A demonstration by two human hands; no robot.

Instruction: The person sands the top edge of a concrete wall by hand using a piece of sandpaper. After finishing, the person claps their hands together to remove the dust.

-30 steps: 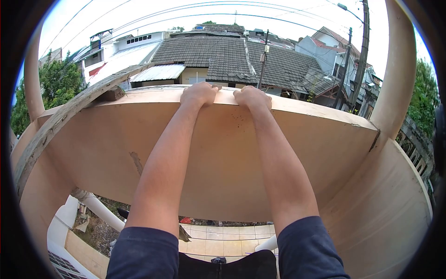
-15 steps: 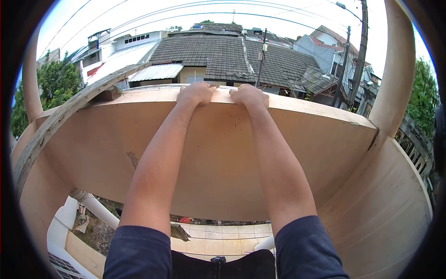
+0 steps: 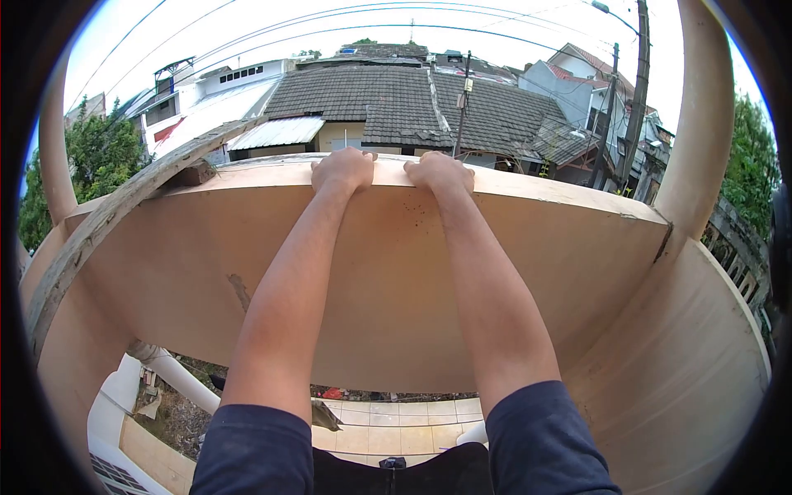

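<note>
Both my arms reach straight ahead to a peach-painted concrete parapet wall (image 3: 388,289). My left hand (image 3: 345,170) is closed over its top edge, and my right hand (image 3: 442,172) grips the same edge a short way to the right. The fingers curl onto the top surface, and most of their tips are hidden behind the knuckles. Small dark specks mark the wall just below my right hand. To the left, a weathered wooden plank (image 3: 124,196) slants up onto the ledge, next to a brick-like block (image 3: 193,173).
Round columns rise at the left (image 3: 56,148) and right (image 3: 703,115). Below the wall's lower edge lie a tiled floor (image 3: 396,421) and a white pipe (image 3: 186,381). Tiled roofs (image 3: 330,91), utility poles (image 3: 639,91) and overhead wires stand beyond.
The camera view has shifted very slightly. Both hands keep their hold on the wall's top edge, and the arms have barely moved.
</note>
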